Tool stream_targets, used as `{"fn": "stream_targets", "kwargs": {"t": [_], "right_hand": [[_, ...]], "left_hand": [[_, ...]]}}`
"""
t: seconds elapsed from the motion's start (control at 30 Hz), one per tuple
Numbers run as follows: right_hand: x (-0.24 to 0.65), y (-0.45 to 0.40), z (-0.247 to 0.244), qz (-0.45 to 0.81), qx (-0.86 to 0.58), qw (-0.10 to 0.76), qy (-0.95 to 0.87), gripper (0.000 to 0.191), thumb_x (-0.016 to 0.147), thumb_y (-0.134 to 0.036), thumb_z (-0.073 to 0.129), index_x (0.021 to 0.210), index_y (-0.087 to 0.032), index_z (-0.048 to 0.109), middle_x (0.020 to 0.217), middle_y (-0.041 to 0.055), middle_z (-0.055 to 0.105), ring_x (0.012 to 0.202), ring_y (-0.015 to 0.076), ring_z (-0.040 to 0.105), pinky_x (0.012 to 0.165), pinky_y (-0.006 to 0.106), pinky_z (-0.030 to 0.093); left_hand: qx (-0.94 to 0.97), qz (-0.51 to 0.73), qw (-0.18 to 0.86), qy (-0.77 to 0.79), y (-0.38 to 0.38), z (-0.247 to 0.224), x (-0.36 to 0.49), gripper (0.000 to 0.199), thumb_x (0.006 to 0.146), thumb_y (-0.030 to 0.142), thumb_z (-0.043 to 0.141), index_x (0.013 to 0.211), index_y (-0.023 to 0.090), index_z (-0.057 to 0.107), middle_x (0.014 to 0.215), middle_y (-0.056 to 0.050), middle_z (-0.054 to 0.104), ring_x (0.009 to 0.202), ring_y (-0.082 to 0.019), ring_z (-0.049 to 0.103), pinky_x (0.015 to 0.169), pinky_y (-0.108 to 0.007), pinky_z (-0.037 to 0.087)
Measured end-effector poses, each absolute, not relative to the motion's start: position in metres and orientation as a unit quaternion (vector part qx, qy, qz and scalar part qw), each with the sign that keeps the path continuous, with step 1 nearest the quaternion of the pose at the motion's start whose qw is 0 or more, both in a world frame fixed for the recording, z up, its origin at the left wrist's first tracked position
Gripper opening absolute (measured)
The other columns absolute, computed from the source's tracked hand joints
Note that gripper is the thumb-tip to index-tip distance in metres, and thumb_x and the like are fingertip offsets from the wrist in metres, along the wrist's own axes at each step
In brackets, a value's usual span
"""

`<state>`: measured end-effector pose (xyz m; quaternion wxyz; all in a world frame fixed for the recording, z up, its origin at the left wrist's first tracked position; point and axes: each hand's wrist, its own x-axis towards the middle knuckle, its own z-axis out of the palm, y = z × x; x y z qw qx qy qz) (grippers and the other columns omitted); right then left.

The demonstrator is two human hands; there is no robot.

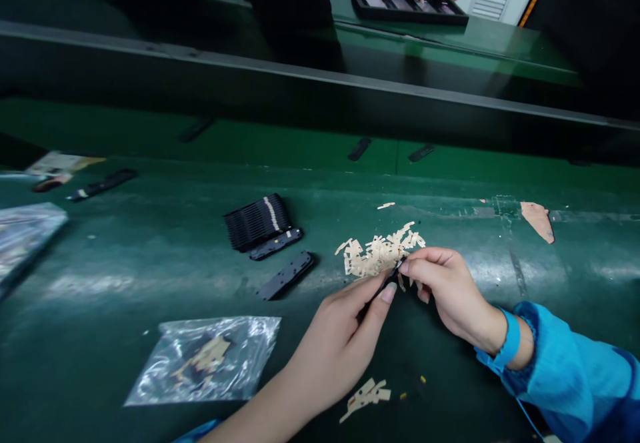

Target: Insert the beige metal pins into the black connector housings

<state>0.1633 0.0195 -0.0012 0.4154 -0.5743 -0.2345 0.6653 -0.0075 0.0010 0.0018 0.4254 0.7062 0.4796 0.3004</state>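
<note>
My left hand (345,336) grips a narrow black plastic part (380,293) between thumb and fingers. At the part's far end, my right hand (453,289) has thumb and forefinger pinched together; what they hold, if anything, is too small to make out. Just beyond the fingertips lies a pile of cream-coloured cut pieces (373,256). A few more cream pieces (367,396) rest on the green table nearer to me. Left of my hands are a stack of thin black parts (256,223) and a single flat black part (287,276).
A clear plastic bag (215,356) with cream pieces lies at the front left, another bag (27,236) at the left edge. A dark rail (320,99) crosses behind the work surface. Beyond it, a person in pink has both hands at a black tray (410,13).
</note>
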Motion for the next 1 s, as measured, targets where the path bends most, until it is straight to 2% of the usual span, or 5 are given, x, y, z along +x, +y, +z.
{"fn": "stream_targets", "kwargs": {"t": [0.1,0.2,0.37,0.5,1.0], "right_hand": [[0.163,0.019,-0.002,0.661,-0.572,0.418,-0.247,0.014,0.06,-0.03,0.081,0.06,-0.018,0.075,0.053,-0.0038,0.059,0.044,0.0065,0.041,0.042,0.022,0.027],[0.164,0.02,-0.003,0.654,-0.57,0.424,-0.261,0.014,0.061,-0.031,0.082,0.062,-0.018,0.076,0.056,-0.0026,0.063,0.044,0.0067,0.043,0.041,0.021,0.031],[0.164,0.021,-0.001,0.652,-0.564,0.427,-0.273,0.02,0.06,-0.033,0.087,0.069,-0.017,0.082,0.056,-0.0017,0.065,0.043,0.0065,0.045,0.04,0.02,0.034],[0.164,0.02,-0.002,0.653,-0.561,0.429,-0.272,0.018,0.061,-0.032,0.087,0.07,-0.017,0.083,0.058,-0.0002,0.067,0.045,0.0075,0.048,0.039,0.02,0.037],[0.163,0.019,-0.001,0.634,-0.568,0.439,-0.289,0.018,0.062,-0.034,0.087,0.07,-0.019,0.084,0.061,0.0011,0.071,0.044,0.0074,0.05,0.039,0.02,0.04]], "left_hand": [[0.67,0.31,0.461,0.492,0.003,0.006,-0.007,0.041,0.105,0.033,0.049,0.067,0.022,0.06,0.054,0.005,0.055,0.056,-0.016,0.06,0.078,-0.029,0.061],[0.652,0.307,0.475,0.505,0.004,0.005,-0.009,0.042,0.104,0.035,0.05,0.064,0.023,0.056,0.053,0.006,0.048,0.05,-0.014,0.051,0.064,-0.025,0.055],[0.642,0.303,0.466,0.528,0.001,-0.005,-0.012,0.033,0.104,0.042,0.052,0.108,0.02,0.077,0.059,0.004,0.056,0.051,-0.015,0.054,0.053,-0.025,0.048],[0.622,0.305,0.469,0.548,-0.002,-0.011,-0.014,0.048,0.102,0.044,0.057,0.144,0.021,0.063,0.073,0.002,0.069,0.06,-0.017,0.063,0.06,-0.028,0.054],[0.668,0.325,0.407,0.532,-0.005,-0.018,-0.015,0.036,0.102,0.036,0.059,0.133,0.02,0.068,0.092,-0.004,0.083,0.067,-0.019,0.077,0.059,-0.027,0.062]]}}
